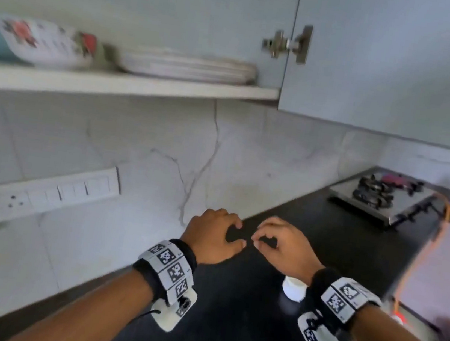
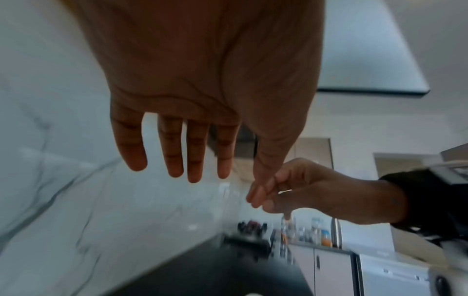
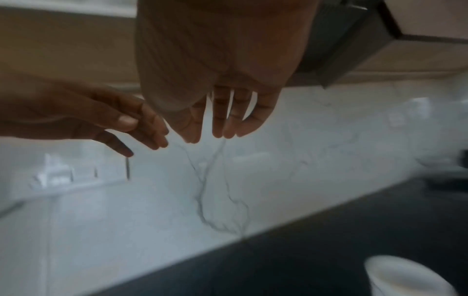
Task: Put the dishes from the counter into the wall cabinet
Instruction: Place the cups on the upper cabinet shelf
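Both hands hover side by side over the black counter [image 1: 228, 328], fingertips nearly meeting. My left hand [image 1: 215, 236] is empty, its fingers relaxed and spread [image 2: 177, 144]. My right hand [image 1: 282, 245] also holds nothing, with fingers hanging loosely [image 3: 222, 116]. A white cup [image 1: 292, 289] stands on the counter below my right wrist, and its rim shows in the right wrist view [image 3: 405, 276]. Above, the wall cabinet is open. Its shelf [image 1: 132, 86] carries a floral bowl [image 1: 40, 41] at the left and a stack of white plates [image 1: 186, 66] beside it.
The open cabinet door [image 1: 389, 63] hangs above right of my hands. A gas stove [image 1: 377, 197] sits at the counter's far right with an orange hose [image 1: 419, 253] by it. A switch panel [image 1: 49, 193] is on the marble backsplash [image 1: 162, 156] to the left.
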The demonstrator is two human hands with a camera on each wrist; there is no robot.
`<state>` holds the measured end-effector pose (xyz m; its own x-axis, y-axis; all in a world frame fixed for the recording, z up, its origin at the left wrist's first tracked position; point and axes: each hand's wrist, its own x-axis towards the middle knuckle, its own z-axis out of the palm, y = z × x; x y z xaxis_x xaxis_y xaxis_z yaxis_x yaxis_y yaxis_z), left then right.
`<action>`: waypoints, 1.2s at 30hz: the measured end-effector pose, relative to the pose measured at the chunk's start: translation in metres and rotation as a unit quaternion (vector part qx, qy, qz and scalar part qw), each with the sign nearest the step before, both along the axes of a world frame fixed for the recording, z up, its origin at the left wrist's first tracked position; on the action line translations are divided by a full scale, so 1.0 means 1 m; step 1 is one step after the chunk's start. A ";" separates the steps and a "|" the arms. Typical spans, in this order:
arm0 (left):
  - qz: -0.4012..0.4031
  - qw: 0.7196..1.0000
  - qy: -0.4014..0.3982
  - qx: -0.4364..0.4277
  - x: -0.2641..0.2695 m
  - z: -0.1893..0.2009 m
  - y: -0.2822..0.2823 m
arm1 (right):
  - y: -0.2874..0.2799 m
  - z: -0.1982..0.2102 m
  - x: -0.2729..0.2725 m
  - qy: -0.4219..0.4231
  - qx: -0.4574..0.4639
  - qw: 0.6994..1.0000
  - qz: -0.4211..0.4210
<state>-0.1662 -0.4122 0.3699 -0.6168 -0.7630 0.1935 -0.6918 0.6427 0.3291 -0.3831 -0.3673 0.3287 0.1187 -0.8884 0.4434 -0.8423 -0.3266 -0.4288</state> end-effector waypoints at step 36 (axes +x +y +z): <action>0.177 0.917 -0.169 0.316 0.018 -0.289 0.010 | -0.054 -0.256 -0.170 -0.169 0.213 0.938 -0.214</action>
